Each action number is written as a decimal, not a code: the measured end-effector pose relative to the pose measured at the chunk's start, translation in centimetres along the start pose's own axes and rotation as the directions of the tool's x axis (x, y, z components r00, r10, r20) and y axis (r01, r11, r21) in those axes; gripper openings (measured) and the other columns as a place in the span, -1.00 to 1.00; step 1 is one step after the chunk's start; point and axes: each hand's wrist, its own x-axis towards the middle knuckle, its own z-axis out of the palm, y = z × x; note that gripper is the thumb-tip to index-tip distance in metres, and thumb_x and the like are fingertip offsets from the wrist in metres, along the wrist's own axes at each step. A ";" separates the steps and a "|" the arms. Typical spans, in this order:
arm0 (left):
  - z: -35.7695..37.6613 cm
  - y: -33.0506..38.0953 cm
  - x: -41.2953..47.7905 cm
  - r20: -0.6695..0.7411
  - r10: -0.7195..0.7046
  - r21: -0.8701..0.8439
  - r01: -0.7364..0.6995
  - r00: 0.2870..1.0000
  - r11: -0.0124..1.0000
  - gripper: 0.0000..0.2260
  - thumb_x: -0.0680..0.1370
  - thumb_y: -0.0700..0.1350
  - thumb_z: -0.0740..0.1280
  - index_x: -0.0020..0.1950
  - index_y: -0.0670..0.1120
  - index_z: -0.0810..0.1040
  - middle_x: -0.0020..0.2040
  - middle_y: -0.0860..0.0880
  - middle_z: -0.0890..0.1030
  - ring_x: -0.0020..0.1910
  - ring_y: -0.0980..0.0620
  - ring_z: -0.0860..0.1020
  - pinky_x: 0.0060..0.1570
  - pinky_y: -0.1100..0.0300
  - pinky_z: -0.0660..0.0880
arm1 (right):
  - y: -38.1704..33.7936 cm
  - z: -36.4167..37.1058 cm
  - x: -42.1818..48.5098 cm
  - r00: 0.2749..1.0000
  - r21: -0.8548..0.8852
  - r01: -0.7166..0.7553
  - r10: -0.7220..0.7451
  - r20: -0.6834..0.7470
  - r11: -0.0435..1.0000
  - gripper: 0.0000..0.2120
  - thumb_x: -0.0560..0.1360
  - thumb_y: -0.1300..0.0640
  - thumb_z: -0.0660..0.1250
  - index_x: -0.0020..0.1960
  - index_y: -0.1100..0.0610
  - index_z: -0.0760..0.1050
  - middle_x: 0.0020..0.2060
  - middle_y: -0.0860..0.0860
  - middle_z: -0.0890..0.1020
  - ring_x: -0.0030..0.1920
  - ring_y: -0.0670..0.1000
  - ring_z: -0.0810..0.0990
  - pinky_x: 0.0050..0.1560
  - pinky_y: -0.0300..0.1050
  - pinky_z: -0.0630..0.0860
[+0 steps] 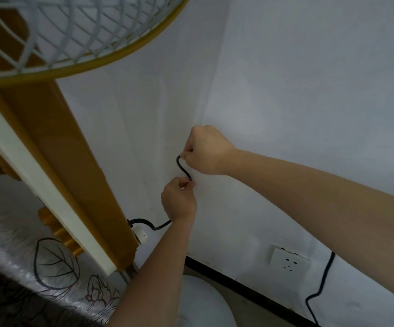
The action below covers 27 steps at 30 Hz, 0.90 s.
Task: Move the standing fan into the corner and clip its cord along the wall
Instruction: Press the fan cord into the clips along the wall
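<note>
The standing fan (57, 166) fills the left of the head view, with a yellow-and-white column and a white grille rimmed in yellow at the top. Its round white base (205, 300) sits on the floor near the wall corner. A black cord (183, 168) leaves the column low down, passes behind my left hand and curves in an S against the white wall. My left hand (179, 199) pinches the cord at the lower bend, where a small clip seems to sit. My right hand (206, 149) grips the cord's upper bend against the wall.
A white wall socket (290, 259) sits low on the right wall, above a black skirting board (250, 283). Another stretch of black cord (323, 282) hangs down to the right of the socket. A grey leaf-patterned fabric (38, 267) lies at the lower left.
</note>
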 end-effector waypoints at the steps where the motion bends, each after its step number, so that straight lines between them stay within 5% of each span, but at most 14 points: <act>1: 0.1 0.0 0.0 0.001 -0.020 -0.016 0.020 1.000 1.000 -0.96 0.47 -0.21 0.44 -0.15 -0.17 0.65 -0.17 -0.07 0.67 -0.23 0.03 0.56 -0.30 0.31 0.38 | 0.0 0.0 0.5 1.000 -0.004 -0.015 0.015 -0.026 1.000 -0.54 0.50 0.27 0.29 -0.49 0.16 0.17 -0.55 0.04 0.27 -0.53 -0.01 0.26 -0.37 -0.14 0.32; 7: 0.1 0.3 0.3 0.038 -0.098 -0.106 0.102 0.994 0.989 -0.93 0.46 -0.22 0.45 -0.07 -0.18 0.66 -0.15 -0.05 0.65 -0.18 0.04 0.57 -0.16 0.28 0.45 | 0.8 -0.1 1.1 0.977 -0.096 -0.101 0.081 -0.196 0.990 -0.59 0.54 0.20 0.26 -0.43 0.12 0.20 -0.45 0.01 0.30 -0.29 0.11 0.40 -0.34 -0.15 0.28; 11: 0.0 1.4 0.1 -0.005 -0.067 -0.255 0.063 0.998 0.965 -0.90 0.47 -0.17 0.45 -0.04 -0.12 0.66 -0.18 0.05 0.64 -0.23 0.21 0.57 -0.24 0.54 0.42 | 1.8 -0.5 0.6 0.969 -0.104 -0.116 0.089 -0.229 0.988 -0.56 0.54 0.20 0.26 -0.46 0.12 0.17 -0.50 0.02 0.28 -0.37 0.12 0.37 -0.42 -0.16 0.21; 14: 0.2 2.0 0.1 -0.031 -0.079 -0.341 0.064 0.996 0.938 -0.93 0.48 -0.14 0.44 -0.06 -0.10 0.67 -0.22 0.09 0.63 -0.23 0.22 0.58 -0.22 0.47 0.45 | 1.9 -0.7 0.3 0.966 -0.132 -0.118 0.083 -0.247 0.984 -0.58 0.54 0.18 0.26 -0.45 0.12 0.20 -0.50 0.02 0.31 -0.36 0.14 0.40 -0.34 -0.12 0.26; 18: 0.2 2.0 0.5 -0.045 -0.084 -0.330 0.064 0.995 0.942 -0.86 0.49 -0.18 0.43 0.01 -0.19 0.69 -0.18 -0.01 0.66 -0.20 0.06 0.60 -0.17 0.37 0.46 | 1.9 -0.7 0.2 0.961 -0.147 -0.116 0.073 -0.268 0.982 -0.54 0.54 0.19 0.25 -0.46 0.13 0.15 -0.52 0.03 0.28 -0.39 0.13 0.37 -0.35 -0.12 0.26; 23: 0.4 1.8 0.8 -0.058 -0.041 -0.296 0.022 0.997 0.955 -0.86 0.48 -0.21 0.43 0.01 -0.22 0.69 -0.21 0.05 0.62 -0.29 0.28 0.54 -0.29 0.57 0.41 | 1.8 -1.1 0.3 0.949 -0.136 -0.129 0.082 -0.306 0.982 -0.53 0.54 0.21 0.27 -0.48 0.15 0.17 -0.55 0.03 0.29 -0.53 0.01 0.29 -0.41 -0.15 0.24; 27: 0.4 1.6 0.7 -0.068 -0.019 -0.290 -0.002 0.997 0.957 -0.86 0.49 -0.22 0.43 0.00 -0.23 0.69 -0.20 0.05 0.62 -0.27 0.25 0.55 -0.28 0.59 0.41 | 1.7 -1.5 0.4 0.948 -0.151 -0.117 0.065 -0.310 0.982 -0.58 0.54 0.21 0.27 -0.45 0.18 0.24 -0.53 0.03 0.35 -0.45 0.08 0.39 -0.36 -0.08 0.41</act>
